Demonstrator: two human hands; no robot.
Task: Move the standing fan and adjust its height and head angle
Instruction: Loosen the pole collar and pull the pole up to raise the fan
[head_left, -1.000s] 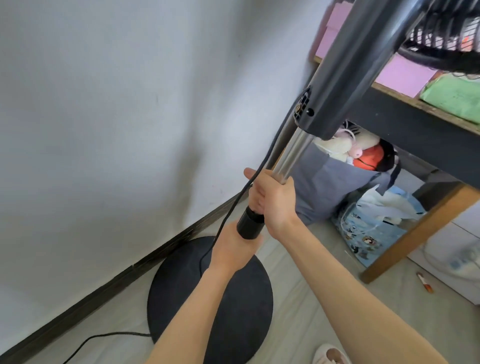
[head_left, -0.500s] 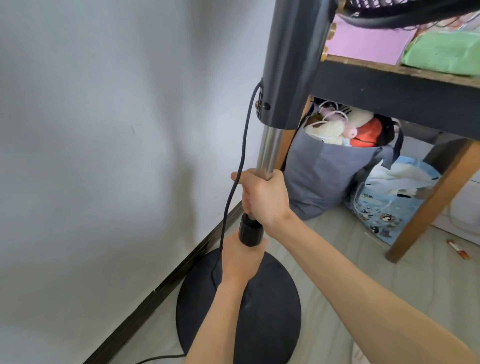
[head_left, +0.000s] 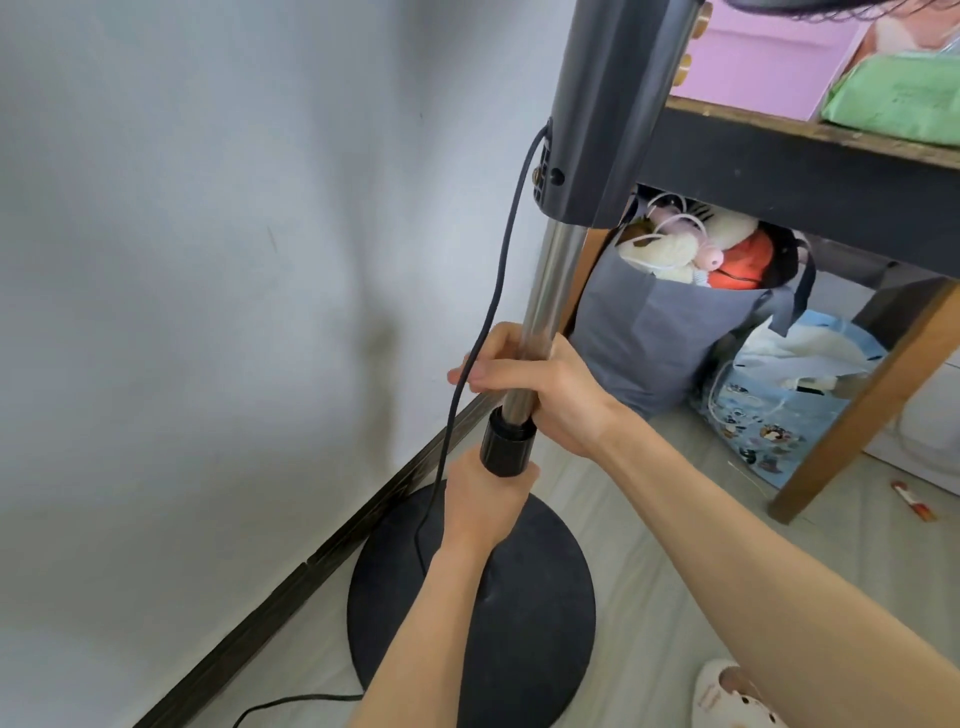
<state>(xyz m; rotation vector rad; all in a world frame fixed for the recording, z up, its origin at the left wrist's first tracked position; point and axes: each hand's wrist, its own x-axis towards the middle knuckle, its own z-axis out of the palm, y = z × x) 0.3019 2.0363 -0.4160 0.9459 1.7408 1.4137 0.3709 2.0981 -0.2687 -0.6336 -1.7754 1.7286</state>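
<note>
The standing fan stands on a round black base (head_left: 535, 618) close to the wall. Its chrome inner pole (head_left: 553, 280) rises into a dark grey upper housing (head_left: 613, 104); the fan head is cut off at the top edge. My right hand (head_left: 540, 387) is wrapped around the chrome pole just above the black height collar (head_left: 506, 447). My left hand (head_left: 483, 496) grips the lower pole directly under that collar. A black power cord (head_left: 498, 291) hangs from the housing past my hands to the floor.
A white wall (head_left: 208, 260) with a dark skirting board is at the left. A wooden shelf unit (head_left: 810, 171) stands right behind the fan, with a grey bag of soft toys (head_left: 670, 322) and a blue bag (head_left: 779, 410) under it. My slipper (head_left: 727, 693) is at bottom right.
The view has swung so the fan now looks upright rather than tilted. Both hands keep their grips, and slightly more chrome pole shows above my right hand.
</note>
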